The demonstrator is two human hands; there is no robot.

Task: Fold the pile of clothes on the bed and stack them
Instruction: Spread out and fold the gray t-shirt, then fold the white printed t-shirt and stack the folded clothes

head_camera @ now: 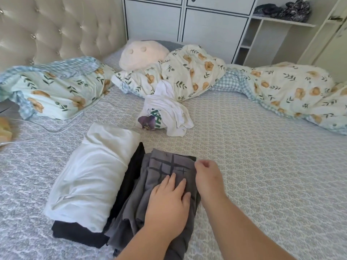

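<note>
A folded grey garment with a dark grid print lies on the bed in front of me. My left hand presses flat on it with straight fingers. My right hand is at the garment's right edge, fingers curled and pinching that edge near the far corner. To the left, a folded white garment rests on a folded black one; the grey piece overlaps the black one. Farther back lies a crumpled white T-shirt with green lettering.
A rumpled floral duvet runs across the far side of the patterned bed sheet. A floral pillow and a cream plush cushion sit by the tufted headboard. A white cable lies at left. White wardrobe behind.
</note>
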